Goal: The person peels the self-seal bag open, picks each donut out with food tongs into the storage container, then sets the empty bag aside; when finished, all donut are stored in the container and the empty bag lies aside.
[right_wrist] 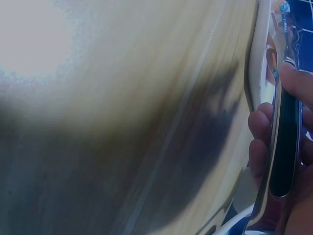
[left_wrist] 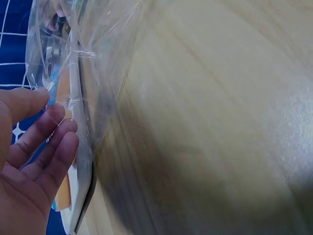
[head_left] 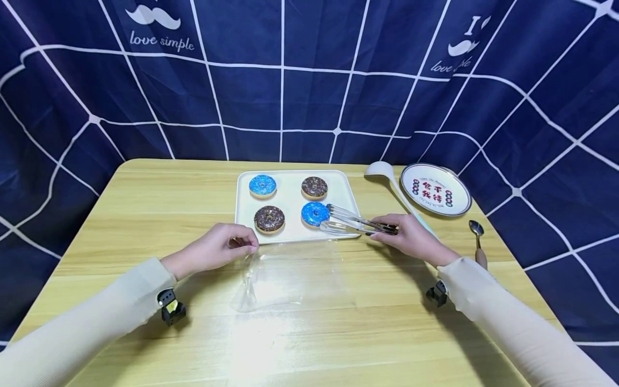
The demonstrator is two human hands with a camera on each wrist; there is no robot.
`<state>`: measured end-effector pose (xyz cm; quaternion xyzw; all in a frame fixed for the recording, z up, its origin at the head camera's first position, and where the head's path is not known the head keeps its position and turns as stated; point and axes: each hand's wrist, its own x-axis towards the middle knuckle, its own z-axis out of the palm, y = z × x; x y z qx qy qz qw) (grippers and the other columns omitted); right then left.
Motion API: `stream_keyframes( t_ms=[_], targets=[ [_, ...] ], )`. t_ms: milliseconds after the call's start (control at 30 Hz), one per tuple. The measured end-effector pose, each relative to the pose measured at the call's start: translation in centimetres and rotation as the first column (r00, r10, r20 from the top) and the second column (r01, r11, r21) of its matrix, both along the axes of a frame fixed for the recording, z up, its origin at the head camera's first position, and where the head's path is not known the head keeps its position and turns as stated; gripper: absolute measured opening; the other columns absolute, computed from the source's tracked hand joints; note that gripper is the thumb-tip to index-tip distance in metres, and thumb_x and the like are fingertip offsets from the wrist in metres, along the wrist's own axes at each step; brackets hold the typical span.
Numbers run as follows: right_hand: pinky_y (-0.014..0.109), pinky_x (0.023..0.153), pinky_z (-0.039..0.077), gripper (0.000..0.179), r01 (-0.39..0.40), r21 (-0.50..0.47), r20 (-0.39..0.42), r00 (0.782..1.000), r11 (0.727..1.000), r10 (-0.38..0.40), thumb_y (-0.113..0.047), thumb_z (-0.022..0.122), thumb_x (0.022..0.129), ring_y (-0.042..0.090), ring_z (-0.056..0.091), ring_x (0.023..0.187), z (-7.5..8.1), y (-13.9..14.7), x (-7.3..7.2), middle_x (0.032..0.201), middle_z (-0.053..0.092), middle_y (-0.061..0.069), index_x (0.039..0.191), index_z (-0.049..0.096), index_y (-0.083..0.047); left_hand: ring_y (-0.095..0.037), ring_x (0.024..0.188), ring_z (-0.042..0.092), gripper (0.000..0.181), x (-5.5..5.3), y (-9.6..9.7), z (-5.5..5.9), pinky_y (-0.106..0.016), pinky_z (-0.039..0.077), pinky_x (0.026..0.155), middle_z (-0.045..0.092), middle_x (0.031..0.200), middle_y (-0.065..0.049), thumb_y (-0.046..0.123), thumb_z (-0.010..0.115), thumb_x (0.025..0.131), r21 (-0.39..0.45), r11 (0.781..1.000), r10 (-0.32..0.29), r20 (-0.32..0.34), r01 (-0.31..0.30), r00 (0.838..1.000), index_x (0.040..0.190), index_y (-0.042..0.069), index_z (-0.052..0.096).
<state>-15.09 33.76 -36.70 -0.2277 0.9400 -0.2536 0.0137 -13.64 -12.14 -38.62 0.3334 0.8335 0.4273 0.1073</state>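
Note:
My right hand [head_left: 411, 236] grips metal tongs [head_left: 358, 221] by their dark handles; the handle also shows in the right wrist view. The tongs' tips reach the right side of the front-right blue donut [head_left: 313, 213], which rests on the white tray [head_left: 293, 200]. Whether they touch it I cannot tell. Between thumb and fingers, my left hand [head_left: 220, 250] pinches the edge of a clear plastic bag [head_left: 280, 282] spread before the tray. Also on the tray are a brown donut [head_left: 269, 220] at front left, a blue one [head_left: 263, 186] at back left and another brown one [head_left: 314, 187] at back right.
Right of the tray lies a white ladle [head_left: 380, 169], its handle passing behind my right hand. A plate [head_left: 435, 209] with red lettering stands beside it. Nearer the table's right edge is a spoon [head_left: 476, 228]. Dark blue checked cloth [head_left: 309, 102] hangs behind the table.

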Motion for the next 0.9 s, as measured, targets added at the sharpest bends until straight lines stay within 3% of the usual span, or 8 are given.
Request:
stream_keyframes(
  t_ms=[333, 533, 667, 767, 900],
  targets=[
    [0.03, 0.083, 0.058, 0.034, 0.01, 0.036, -0.031, 0.999, 0.999, -0.009, -0.022, 0.081, 0.093, 0.009, 0.068, 0.089, 0.0, 0.2, 0.2, 0.103, 0.08, 0.003, 0.122, 0.075, -0.007, -0.004, 0.082, 0.061, 0.005, 0.1, -0.1, 0.0, -0.023, 0.055, 0.076, 0.076, 0.092, -0.001, 0.006, 0.072, 0.097, -0.036, 0.999, -0.027, -0.083, 0.024, 0.996, 0.097, 0.009, 0.076],
    [0.025, 0.076, 0.055, 0.033, 0.035, -0.004, -0.032, 0.999, 0.999, -0.035, -0.022, 0.081, 0.093, 0.005, 0.064, 0.083, 0.3, 1.0, 0.8, 0.102, 0.079, 0.003, 0.122, 0.075, -0.007, -0.012, 0.094, 0.07, 0.006, 0.4, 0.0, 0.2, -0.03, 0.061, 0.084, 0.075, 0.099, 0.0, 0.01, 0.071, 0.098, -0.084, 0.996, -0.008, -0.142, -0.004, 0.99, 0.104, 0.009, 0.074],
    [0.021, 0.07, 0.05, 0.031, 0.071, -0.033, -0.067, 0.995, 0.997, -0.073, -0.019, 0.08, 0.094, 0.004, 0.058, 0.076, 0.3, 1.7, 1.2, 0.104, 0.077, 0.007, 0.122, 0.073, -0.007, -0.021, 0.111, 0.068, 0.023, 1.3, 0.4, 0.9, -0.043, 0.06, 0.096, 0.072, 0.116, -0.003, 0.02, 0.072, 0.099, -0.159, 0.986, -0.004, -0.297, -0.045, 0.955, 0.12, 0.01, 0.072],
    [0.022, 0.069, 0.049, 0.03, 0.105, -0.048, -0.102, 0.989, 0.993, -0.109, -0.017, 0.076, 0.097, 0.005, 0.055, 0.072, 0.3, 1.8, 1.5, 0.106, 0.076, 0.011, 0.123, 0.07, -0.005, -0.025, 0.124, 0.062, 0.042, 2.1, 1.2, 1.3, -0.048, 0.055, 0.105, 0.067, 0.133, -0.008, 0.031, 0.071, 0.1, -0.213, 0.976, -0.05, -0.384, -0.036, 0.922, 0.136, 0.011, 0.065],
    [0.027, 0.072, 0.047, 0.028, 0.153, -0.032, -0.14, 0.978, 0.988, -0.156, -0.016, 0.071, 0.1, 0.009, 0.054, 0.077, 0.0, 1.8, 1.8, 0.101, 0.072, 0.012, 0.123, 0.065, -0.002, -0.028, 0.139, 0.055, 0.059, 3.1, 2.1, 1.3, -0.05, 0.05, 0.114, 0.057, 0.151, -0.011, 0.044, 0.066, 0.101, -0.296, 0.955, -0.158, -0.41, 0.033, 0.898, 0.151, 0.014, 0.054]
  ],
)
